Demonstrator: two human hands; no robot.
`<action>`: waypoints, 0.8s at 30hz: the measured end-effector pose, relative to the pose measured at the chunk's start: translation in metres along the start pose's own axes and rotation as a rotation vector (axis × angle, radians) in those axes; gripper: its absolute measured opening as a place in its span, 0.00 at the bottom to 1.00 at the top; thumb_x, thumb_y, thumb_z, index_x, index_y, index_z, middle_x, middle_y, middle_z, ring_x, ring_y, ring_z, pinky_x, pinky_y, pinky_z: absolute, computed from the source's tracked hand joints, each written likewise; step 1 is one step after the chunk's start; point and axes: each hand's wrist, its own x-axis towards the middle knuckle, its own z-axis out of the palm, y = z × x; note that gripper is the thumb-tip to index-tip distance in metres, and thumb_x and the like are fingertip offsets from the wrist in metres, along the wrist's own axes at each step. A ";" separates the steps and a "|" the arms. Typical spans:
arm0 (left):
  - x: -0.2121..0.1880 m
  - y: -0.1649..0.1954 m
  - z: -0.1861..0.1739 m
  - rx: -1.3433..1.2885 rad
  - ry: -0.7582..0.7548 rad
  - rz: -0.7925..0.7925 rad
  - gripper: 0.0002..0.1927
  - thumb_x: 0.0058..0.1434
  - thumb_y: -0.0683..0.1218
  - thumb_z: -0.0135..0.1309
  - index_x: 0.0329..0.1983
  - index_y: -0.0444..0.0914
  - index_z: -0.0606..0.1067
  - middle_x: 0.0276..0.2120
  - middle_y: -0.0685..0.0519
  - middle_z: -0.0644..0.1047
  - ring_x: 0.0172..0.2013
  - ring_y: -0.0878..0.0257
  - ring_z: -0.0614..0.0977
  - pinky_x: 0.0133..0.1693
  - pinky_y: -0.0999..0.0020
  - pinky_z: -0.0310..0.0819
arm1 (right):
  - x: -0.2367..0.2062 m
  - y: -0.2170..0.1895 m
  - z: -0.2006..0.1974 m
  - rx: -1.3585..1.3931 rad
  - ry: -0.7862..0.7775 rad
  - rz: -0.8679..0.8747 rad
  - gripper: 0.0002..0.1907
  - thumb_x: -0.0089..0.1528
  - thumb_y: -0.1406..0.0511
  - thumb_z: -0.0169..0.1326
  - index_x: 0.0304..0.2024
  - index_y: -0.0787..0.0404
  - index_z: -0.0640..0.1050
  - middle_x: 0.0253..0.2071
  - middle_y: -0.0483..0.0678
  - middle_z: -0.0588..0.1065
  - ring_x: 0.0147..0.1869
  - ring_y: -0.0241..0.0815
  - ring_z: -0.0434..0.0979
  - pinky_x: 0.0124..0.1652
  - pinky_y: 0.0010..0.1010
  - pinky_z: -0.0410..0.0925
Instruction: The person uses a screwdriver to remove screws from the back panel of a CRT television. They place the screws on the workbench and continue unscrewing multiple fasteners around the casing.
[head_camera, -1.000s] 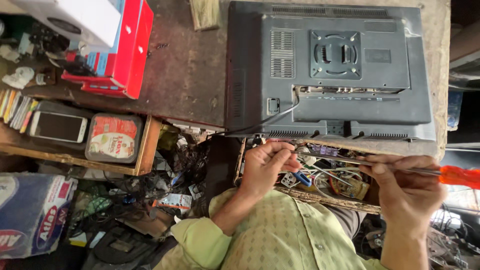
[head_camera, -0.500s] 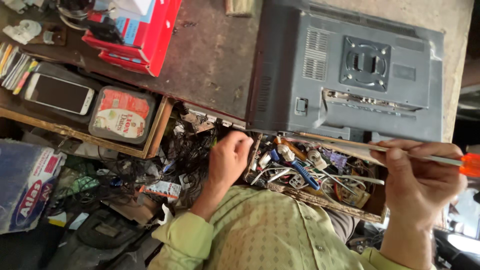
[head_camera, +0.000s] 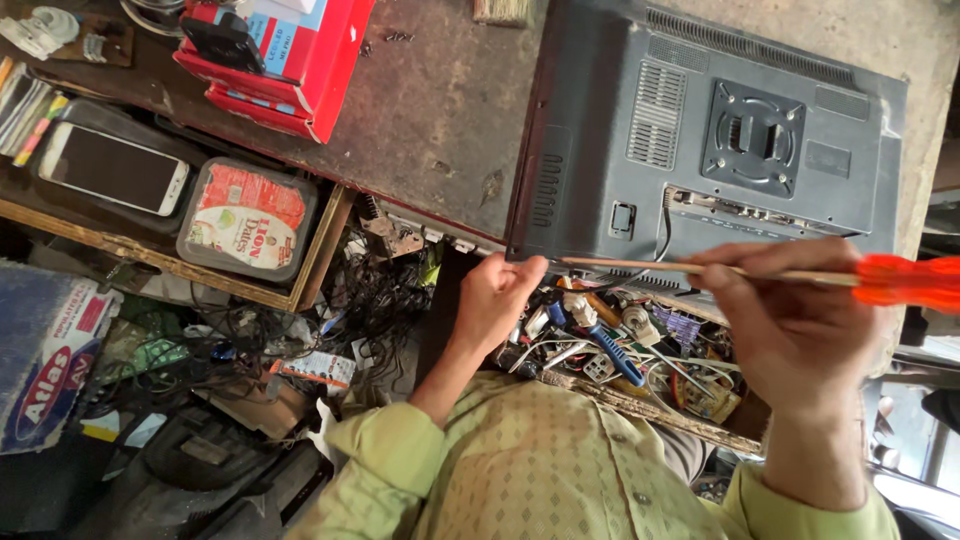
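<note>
A grey flat television (head_camera: 600, 120) lies face down on the dark workbench, its back panel up. My right hand (head_camera: 800, 320) grips a long screwdriver (head_camera: 700, 270) with an orange handle (head_camera: 910, 282). The thin shaft runs left along the television's near edge, and the tip is close to my left thumb. My left hand (head_camera: 495, 300) is at the television's near left corner with fingers curled and the thumb against the edge. Whether it holds something small is hidden. Under both hands is an open drawer of tools and wires (head_camera: 620, 350).
A red box (head_camera: 290, 70) stands at the back left of the bench (head_camera: 440, 110). A wooden tray (head_camera: 320, 250) holds a white phone (head_camera: 112, 168) and a lidded food tub (head_camera: 248, 218). Tangled cables and clutter (head_camera: 250, 340) fill the space below, beside a blue packet (head_camera: 50, 360).
My left hand came up out of the tool drawer to the television's corner. The view moved closer, and the screwdriver shaft now lies along the television's near edge.
</note>
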 end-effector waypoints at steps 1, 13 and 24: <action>0.001 0.003 0.007 0.017 -0.017 -0.011 0.18 0.66 0.53 0.59 0.36 0.31 0.79 0.16 0.62 0.71 0.19 0.76 0.67 0.21 0.73 0.57 | 0.004 -0.002 0.006 0.008 -0.025 0.006 0.10 0.70 0.81 0.55 0.47 0.70 0.68 0.45 0.62 0.79 0.50 0.44 0.83 0.47 0.26 0.79; 0.004 0.009 0.031 -0.144 0.182 0.132 0.13 0.66 0.49 0.60 0.42 0.33 0.82 0.20 0.62 0.73 0.22 0.77 0.67 0.23 0.73 0.61 | 0.045 -0.011 0.055 -0.125 -0.246 0.048 0.10 0.66 0.79 0.57 0.45 0.70 0.69 0.45 0.55 0.78 0.54 0.43 0.83 0.52 0.30 0.81; 0.003 0.014 0.023 -0.092 0.137 0.134 0.14 0.67 0.51 0.59 0.44 0.35 0.83 0.19 0.63 0.71 0.21 0.77 0.67 0.23 0.74 0.61 | 0.058 -0.011 0.074 -0.231 -0.327 0.138 0.08 0.64 0.76 0.59 0.43 0.69 0.73 0.41 0.50 0.79 0.49 0.39 0.84 0.48 0.29 0.80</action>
